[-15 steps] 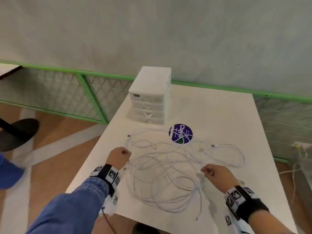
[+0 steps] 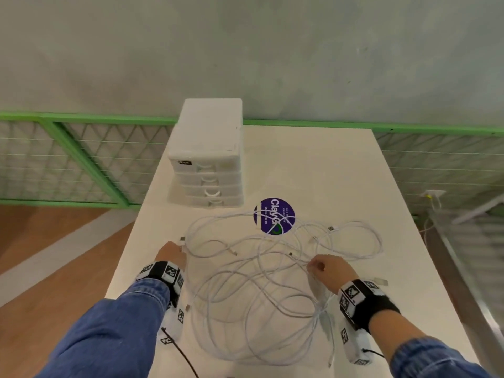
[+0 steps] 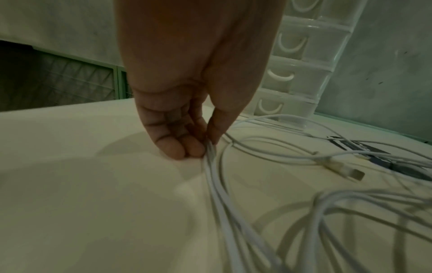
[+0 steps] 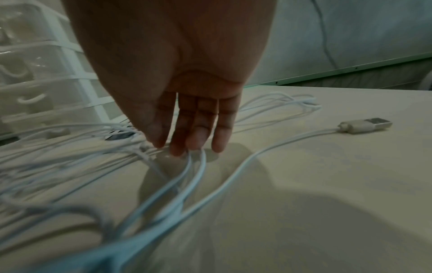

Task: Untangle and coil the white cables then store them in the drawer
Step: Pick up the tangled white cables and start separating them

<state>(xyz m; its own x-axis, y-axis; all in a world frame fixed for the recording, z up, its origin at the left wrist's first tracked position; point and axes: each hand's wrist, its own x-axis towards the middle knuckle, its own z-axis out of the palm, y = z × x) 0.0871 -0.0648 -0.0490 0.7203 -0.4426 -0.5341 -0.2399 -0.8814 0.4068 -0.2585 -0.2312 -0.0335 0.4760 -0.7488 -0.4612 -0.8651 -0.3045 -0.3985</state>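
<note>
A tangle of white cables (image 2: pixel 259 282) lies spread over the near half of the white table (image 2: pixel 327 173). My left hand (image 2: pixel 171 255) is at the tangle's left edge and pinches a few strands between thumb and fingertips (image 3: pixel 198 149), right down at the tabletop. My right hand (image 2: pixel 327 268) is at the tangle's right side, fingers pointing down, and holds a couple of strands at its fingertips (image 4: pixel 196 144), slightly raised off the table. A white drawer unit (image 2: pixel 207 159) stands at the far left of the table, all of its drawers pushed in.
A round purple sticker (image 2: pixel 274 215) sits under the far loops. A loose USB plug (image 4: pixel 364 124) lies to the right of my right hand. A green mesh railing (image 2: pixel 81 159) runs behind and left of the table. The table's left edge is close to my left wrist.
My right hand has edged a little forward and left into the tangle. The left hand stays at the same strands. The view has shifted slightly.
</note>
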